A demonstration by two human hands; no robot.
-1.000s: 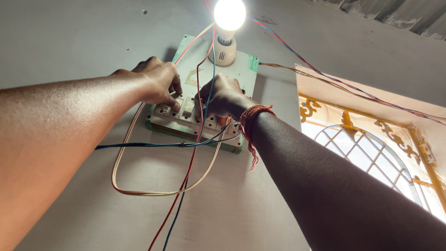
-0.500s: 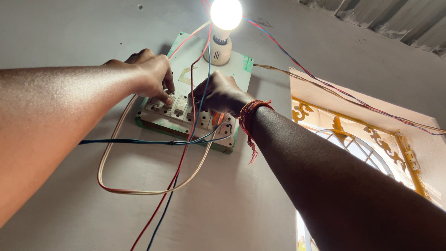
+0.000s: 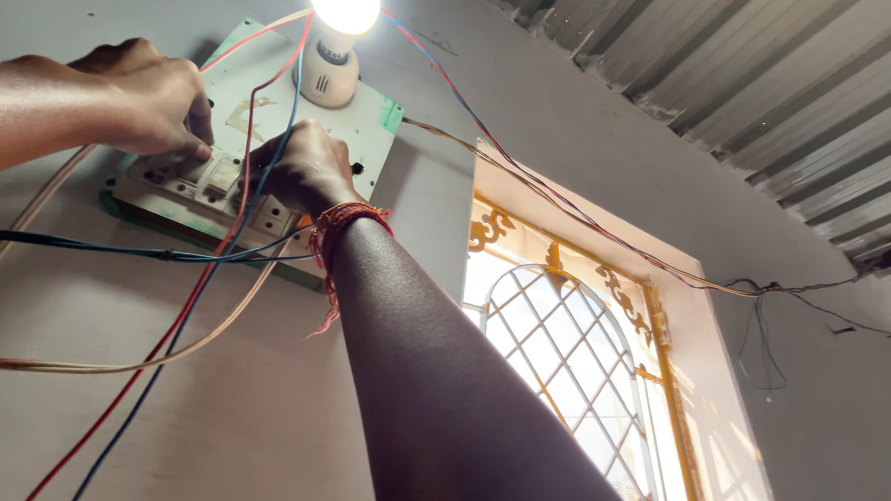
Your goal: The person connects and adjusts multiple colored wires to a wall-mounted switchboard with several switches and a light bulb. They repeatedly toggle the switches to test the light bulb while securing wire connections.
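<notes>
The switchboard (image 3: pixel 224 180), mounted on the grey wall (image 3: pixel 223 421) in the upper left of the frame, is touched by both hands. The left hand (image 3: pixel 153 98) is pinched at its fingertips over a switch on the upper row; whether anything is gripped cannot be told. The right hand (image 3: pixel 307 166) is curled against the board's middle, its grip hidden. Steady fingertip pressure is judged wise, with the red wire (image 3: pixel 183 312) and blue wire (image 3: pixel 85 251) kept off the fingers. A lit bulb (image 3: pixel 345 4) glares above; an arched grilled window (image 3: pixel 571 365) and corrugated roof (image 3: pixel 748 77) fill the right.
</notes>
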